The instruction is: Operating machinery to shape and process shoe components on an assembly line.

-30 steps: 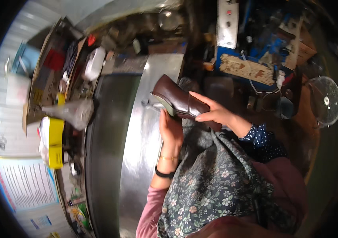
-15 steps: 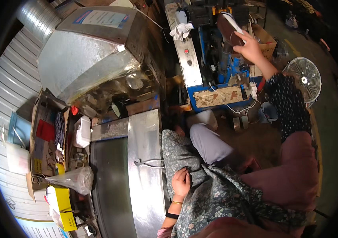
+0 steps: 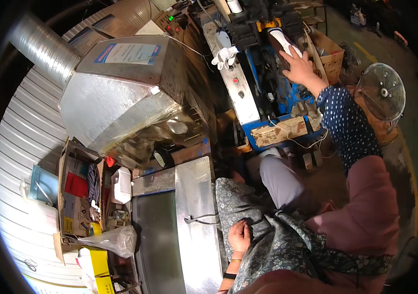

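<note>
My right hand [image 3: 298, 67] is stretched out to the blue and black machine [image 3: 282, 83]. Its fingers lie on a dark brown shoe [image 3: 279, 41] whose white side faces up, below a yellow part of the machine. My left hand [image 3: 240, 236] rests on the floral apron [image 3: 263, 245] over my lap, with its fingers curled. Something dark shows at those fingertips, too small to make out. Beside the left hand, metal pincers [image 3: 201, 219] lie across the edge of the steel table [image 3: 196, 259].
A large metal hood [image 3: 115, 103] with a silver duct stands on the left. White gloves [image 3: 225, 58] lie on the machine's side panel. A round fan [image 3: 383, 92] and a cardboard box [image 3: 330, 56] stand to the right. Pedals [image 3: 312, 159] sit under the machine.
My right hand has moved the shoe slightly and turned it so more of its white side shows. The whole view has shifted a little; my left hand still rests on the apron.
</note>
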### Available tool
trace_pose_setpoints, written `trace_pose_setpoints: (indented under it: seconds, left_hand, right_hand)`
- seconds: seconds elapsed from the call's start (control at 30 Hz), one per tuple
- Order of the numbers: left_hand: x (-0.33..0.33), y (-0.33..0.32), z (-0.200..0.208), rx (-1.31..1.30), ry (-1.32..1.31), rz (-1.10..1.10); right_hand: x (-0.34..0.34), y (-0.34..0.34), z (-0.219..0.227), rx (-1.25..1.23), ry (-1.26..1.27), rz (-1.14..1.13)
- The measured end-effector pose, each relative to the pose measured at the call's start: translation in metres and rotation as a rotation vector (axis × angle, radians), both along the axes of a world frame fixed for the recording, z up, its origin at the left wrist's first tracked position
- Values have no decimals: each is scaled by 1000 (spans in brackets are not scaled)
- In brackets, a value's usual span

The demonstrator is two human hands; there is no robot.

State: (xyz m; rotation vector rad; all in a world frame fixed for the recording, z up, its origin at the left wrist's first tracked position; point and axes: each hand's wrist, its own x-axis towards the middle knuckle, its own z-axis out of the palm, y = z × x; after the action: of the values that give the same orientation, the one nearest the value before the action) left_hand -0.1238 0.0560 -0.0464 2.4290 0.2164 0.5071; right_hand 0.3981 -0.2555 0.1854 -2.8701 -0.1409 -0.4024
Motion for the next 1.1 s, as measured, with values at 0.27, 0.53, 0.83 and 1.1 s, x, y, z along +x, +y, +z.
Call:
trace_pose_setpoints:
  seconds: [0.27,0.53,0.83,1.1]
  left_hand:
    - [-3,0,-5,-25,-6,-4]
    - [1,-8,3,61,7,-16]
    - [7,-13,-1,144,103,6]
    - [5,-5,-6,193,115,-2]
  right_hand:
    - [3,1,-15,44,-147,-15]
    - [24,8,8,37,-127,-43]
    - [81,19,22,67,-93,-32]
    - [83,17,36,63,-163,-34]
